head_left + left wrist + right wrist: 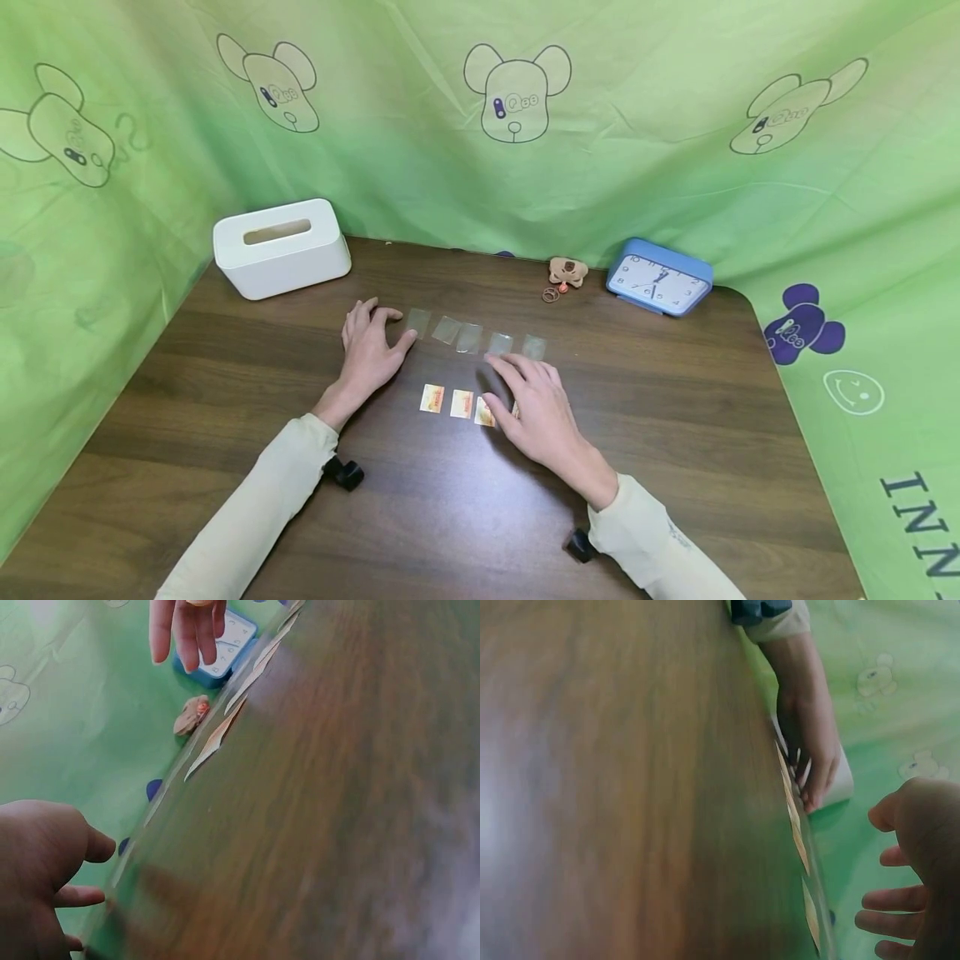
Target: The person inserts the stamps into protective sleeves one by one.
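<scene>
Several small clear plastic sleeves (469, 338) lie in a row across the table. Nearer the person, small cards with orange-and-white print (431, 398) form a second row, its right end hidden by the right hand. My left hand (371, 347) is at the left end of the sleeves, thumb and fingers apart, the thumb tip beside the leftmost sleeve (418, 322). Over the right part of both rows is my right hand (542, 412), fingers spread and loosely bent, nothing held. In the left wrist view the cards (216, 741) appear nearly edge-on, slightly curled.
At the back left stands a white tissue box (288, 254). A blue clock (660, 279) is at the back right, with a brown plush keychain (567, 272) to its left. Green printed cloth (420, 167) hangs behind and beside the wooden table (420, 517).
</scene>
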Tool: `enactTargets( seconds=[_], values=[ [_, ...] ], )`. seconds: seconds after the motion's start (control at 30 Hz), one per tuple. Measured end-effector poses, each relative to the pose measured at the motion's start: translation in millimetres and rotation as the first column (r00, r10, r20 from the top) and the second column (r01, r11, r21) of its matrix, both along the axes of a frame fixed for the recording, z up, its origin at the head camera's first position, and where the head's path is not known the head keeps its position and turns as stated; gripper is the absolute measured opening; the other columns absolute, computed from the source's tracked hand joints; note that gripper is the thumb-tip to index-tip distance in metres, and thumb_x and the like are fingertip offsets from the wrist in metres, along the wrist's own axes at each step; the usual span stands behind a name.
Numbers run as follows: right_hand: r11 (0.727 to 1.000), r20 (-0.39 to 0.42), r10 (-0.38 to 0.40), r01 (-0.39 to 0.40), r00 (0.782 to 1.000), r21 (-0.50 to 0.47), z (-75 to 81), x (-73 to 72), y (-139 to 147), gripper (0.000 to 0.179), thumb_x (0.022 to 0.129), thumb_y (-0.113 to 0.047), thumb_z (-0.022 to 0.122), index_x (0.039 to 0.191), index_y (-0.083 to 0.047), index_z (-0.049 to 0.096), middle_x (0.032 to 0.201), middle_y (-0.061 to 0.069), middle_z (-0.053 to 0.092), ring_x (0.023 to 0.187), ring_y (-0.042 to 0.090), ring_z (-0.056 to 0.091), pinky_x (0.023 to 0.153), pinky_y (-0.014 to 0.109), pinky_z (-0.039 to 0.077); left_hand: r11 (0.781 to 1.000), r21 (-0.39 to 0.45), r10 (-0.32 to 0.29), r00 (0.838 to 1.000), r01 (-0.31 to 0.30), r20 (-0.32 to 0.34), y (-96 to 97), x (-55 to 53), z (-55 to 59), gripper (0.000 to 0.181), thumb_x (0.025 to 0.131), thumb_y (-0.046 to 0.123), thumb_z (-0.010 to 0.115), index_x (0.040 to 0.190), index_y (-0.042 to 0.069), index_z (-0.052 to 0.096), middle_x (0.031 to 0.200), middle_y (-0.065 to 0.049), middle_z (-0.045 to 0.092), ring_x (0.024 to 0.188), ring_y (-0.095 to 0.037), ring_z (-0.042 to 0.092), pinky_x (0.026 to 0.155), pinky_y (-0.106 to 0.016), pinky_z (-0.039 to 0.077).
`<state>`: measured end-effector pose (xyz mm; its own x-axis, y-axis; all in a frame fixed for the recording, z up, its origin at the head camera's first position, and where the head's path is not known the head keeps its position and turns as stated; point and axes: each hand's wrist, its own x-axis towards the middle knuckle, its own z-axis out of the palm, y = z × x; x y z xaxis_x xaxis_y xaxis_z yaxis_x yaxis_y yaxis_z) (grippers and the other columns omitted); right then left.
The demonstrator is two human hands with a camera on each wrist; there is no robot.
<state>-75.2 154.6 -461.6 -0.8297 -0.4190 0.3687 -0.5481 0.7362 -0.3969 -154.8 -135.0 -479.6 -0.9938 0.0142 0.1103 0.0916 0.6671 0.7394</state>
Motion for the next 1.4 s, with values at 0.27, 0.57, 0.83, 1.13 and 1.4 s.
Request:
enactTargets(
  seconds=[0.27,0.57,0.83,1.13,1.4],
  values=[
    [0.998,-0.021,0.045,-0.046,0.999,-0.044,-9.7,-2.0,-18,0.048,0.099,-0.025,0.084,0.142,-0.008,0.073,0.137,0.012,0.072,0.126,0.035,0.068,0.110,0.055,0.046,0.999,0.003,0.033,0.999,-0.033,-0.032,5.6,-2.1,-3.7,0.037,0.103,0.022,0.078,0.129,-0.002,0.066,0.170,-0.035,0.031,0.164,-0.053,0.011,0.131,-0.067,0.003],
    [0.989,-0.016,0.083,-0.084,0.996,-0.118,-15.8,-6.8,-40,0.031,0.091,-0.021,0.093,0.119,-0.012,0.083,0.121,0.006,0.075,0.114,0.028,0.067,0.099,0.048,0.048,0.998,-0.014,0.066,0.996,-0.067,-0.057,9.7,-7.6,-8.8,0.034,0.104,0.024,0.077,0.124,-0.001,0.068,0.169,-0.033,0.035,0.164,-0.051,0.014,0.130,-0.066,0.006],
    [0.985,0.063,0.080,-0.070,0.995,-0.157,-20.3,-11.8,-57,0.029,0.089,-0.023,0.095,0.114,-0.011,0.085,0.113,0.004,0.075,0.110,0.025,0.064,0.095,0.047,0.046,0.997,-0.018,0.078,0.993,-0.080,-0.090,10.7,-8.3,-12.3,0.035,0.101,0.024,0.081,0.122,-0.001,0.068,0.167,-0.033,0.037,0.162,-0.052,0.017,0.130,-0.066,0.008],
    [0.993,0.069,0.071,-0.065,0.995,-0.097,-25.1,-16.2,-70,0.027,0.088,-0.027,0.096,0.110,-0.015,0.086,0.112,0.003,0.071,0.108,0.024,0.060,0.093,0.045,0.045,0.995,-0.032,0.092,0.989,-0.097,-0.119,8.8,-6.4,-15.3,0.038,0.097,0.022,0.085,0.121,-0.003,0.069,0.164,-0.034,0.040,0.161,-0.052,0.021,0.129,-0.067,0.010],
    [0.992,0.092,0.061,-0.050,0.994,-0.119,-25.6,-16.8,-67,0.026,0.086,-0.024,0.098,0.107,-0.016,0.084,0.112,0.002,0.071,0.106,0.024,0.060,0.092,0.044,0.045,0.996,-0.024,0.089,0.990,-0.092,-0.110,11.7,-7.4,-12.4,0.036,0.095,0.022,0.088,0.118,-0.002,0.073,0.164,-0.032,0.042,0.160,-0.051,0.023,0.130,-0.065,0.010]
  ],
)
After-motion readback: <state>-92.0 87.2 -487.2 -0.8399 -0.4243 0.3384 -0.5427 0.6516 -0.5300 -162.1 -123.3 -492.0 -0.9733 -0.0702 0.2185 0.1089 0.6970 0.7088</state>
